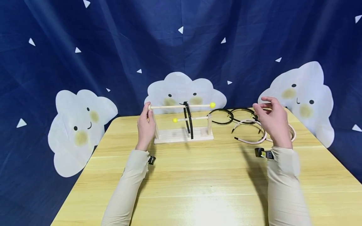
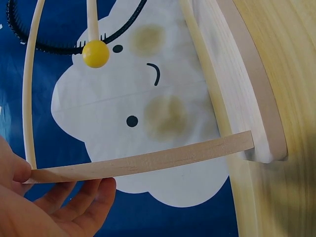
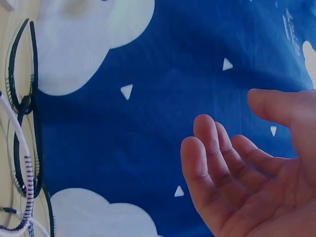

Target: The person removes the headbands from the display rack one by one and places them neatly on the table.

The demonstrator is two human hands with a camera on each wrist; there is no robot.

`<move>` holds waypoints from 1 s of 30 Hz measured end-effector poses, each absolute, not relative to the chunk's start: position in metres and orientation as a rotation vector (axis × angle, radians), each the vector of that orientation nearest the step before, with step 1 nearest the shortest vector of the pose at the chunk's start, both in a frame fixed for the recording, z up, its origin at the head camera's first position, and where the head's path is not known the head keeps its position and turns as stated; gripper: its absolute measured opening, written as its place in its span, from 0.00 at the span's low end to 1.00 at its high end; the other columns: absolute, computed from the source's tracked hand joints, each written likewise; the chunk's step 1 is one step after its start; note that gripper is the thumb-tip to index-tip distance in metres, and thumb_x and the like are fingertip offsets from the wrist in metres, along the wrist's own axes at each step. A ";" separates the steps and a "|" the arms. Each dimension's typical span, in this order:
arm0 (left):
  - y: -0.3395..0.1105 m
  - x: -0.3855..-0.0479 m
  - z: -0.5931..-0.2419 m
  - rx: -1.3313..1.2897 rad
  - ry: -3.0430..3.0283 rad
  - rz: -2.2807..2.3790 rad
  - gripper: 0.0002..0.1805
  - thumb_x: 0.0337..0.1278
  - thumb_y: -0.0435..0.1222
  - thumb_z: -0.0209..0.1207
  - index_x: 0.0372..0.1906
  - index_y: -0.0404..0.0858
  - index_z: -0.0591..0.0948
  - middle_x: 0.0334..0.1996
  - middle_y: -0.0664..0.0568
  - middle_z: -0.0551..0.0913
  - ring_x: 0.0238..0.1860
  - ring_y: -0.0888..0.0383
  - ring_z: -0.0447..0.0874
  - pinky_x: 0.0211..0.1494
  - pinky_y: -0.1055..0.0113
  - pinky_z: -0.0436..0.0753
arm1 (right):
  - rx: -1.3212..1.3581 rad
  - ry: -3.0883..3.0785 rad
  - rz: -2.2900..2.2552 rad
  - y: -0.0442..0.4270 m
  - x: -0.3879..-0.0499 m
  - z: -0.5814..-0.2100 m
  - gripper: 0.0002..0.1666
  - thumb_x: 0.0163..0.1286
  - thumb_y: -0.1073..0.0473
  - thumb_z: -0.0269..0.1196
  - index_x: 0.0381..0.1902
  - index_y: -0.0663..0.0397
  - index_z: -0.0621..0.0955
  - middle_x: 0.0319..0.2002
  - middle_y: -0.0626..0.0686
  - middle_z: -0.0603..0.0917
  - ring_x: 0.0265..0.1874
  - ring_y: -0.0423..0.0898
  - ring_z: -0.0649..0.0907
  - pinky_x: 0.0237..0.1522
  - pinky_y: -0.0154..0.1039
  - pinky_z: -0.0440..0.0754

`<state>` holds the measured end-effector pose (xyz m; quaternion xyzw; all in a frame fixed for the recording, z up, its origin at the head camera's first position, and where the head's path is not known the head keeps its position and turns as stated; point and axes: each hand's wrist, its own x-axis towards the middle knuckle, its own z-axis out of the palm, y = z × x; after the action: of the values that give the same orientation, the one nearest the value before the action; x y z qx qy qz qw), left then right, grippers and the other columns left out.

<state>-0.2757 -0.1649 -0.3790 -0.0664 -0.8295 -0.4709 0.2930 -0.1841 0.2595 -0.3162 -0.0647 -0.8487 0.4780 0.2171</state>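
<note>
My left hand [image 1: 146,129] pinches the top of the left post of a wooden stand [image 1: 169,135], thumb on one side and fingers on the other. Close up in the left wrist view, that post [image 2: 148,159] joins the pale base. A black toothed headband [image 1: 190,121] hangs over the upper rod, which ends in a yellow ball [image 1: 212,105]. The lower rod, from the shorter right post, carries another yellow ball [image 1: 175,120]. My right hand [image 1: 273,121] is raised above the table's right side, holding nothing, fingers loosely bent and thumb apart [image 3: 242,177].
Right of the stand lie black headbands [image 1: 232,116] and pale pink headbands [image 1: 250,143], some overlapping; my right hand and wrist partly cover them. The wooden table [image 1: 198,179] meets a dark blue curtain [image 1: 127,62] printed with clouds and white triangles.
</note>
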 end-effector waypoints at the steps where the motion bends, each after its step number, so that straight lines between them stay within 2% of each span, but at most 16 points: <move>1: -0.165 -0.276 -0.379 -0.176 -2.211 -1.254 0.23 0.83 0.38 0.44 0.75 0.43 0.70 0.71 0.46 0.74 0.67 0.49 0.76 0.68 0.50 0.75 | -0.175 -2.355 1.309 0.257 -0.184 -0.315 0.38 0.74 0.38 0.59 0.72 0.52 0.71 0.49 0.46 0.82 0.34 0.25 0.80 0.34 0.22 0.78; 8: -0.164 -0.276 -0.379 -0.173 -2.213 -1.255 0.23 0.83 0.38 0.44 0.75 0.43 0.70 0.71 0.46 0.75 0.67 0.49 0.75 0.69 0.50 0.75 | -0.113 -2.336 1.239 0.233 -0.182 -0.308 0.34 0.73 0.37 0.60 0.69 0.48 0.74 0.52 0.52 0.84 0.41 0.34 0.80 0.39 0.26 0.76; 11: -0.164 -0.276 -0.378 -0.173 -2.212 -1.250 0.23 0.83 0.37 0.44 0.75 0.43 0.70 0.71 0.46 0.75 0.67 0.48 0.76 0.69 0.51 0.75 | -0.057 -2.324 1.203 0.222 -0.183 -0.306 0.31 0.74 0.40 0.61 0.67 0.49 0.76 0.50 0.53 0.85 0.41 0.37 0.81 0.40 0.28 0.75; 18: -0.165 -0.275 -0.379 -0.175 -2.218 -1.256 0.23 0.83 0.38 0.44 0.76 0.44 0.70 0.71 0.46 0.74 0.68 0.50 0.75 0.69 0.51 0.74 | 0.089 -2.287 1.188 0.193 -0.186 -0.306 0.27 0.74 0.46 0.64 0.64 0.53 0.78 0.46 0.55 0.87 0.44 0.51 0.87 0.38 0.28 0.75; 30: -0.163 -0.273 -0.377 -0.179 -2.220 -1.254 0.23 0.83 0.40 0.44 0.75 0.45 0.70 0.69 0.46 0.76 0.64 0.48 0.77 0.68 0.50 0.76 | 0.273 -2.277 1.169 0.159 -0.196 -0.313 0.24 0.72 0.52 0.67 0.61 0.56 0.79 0.41 0.53 0.87 0.39 0.47 0.86 0.36 0.29 0.77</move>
<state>-0.2729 -0.1635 -0.3773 -0.0671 -0.8315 -0.4699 0.2887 -0.1965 0.1587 -0.3127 0.1020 -0.8492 0.4361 0.2798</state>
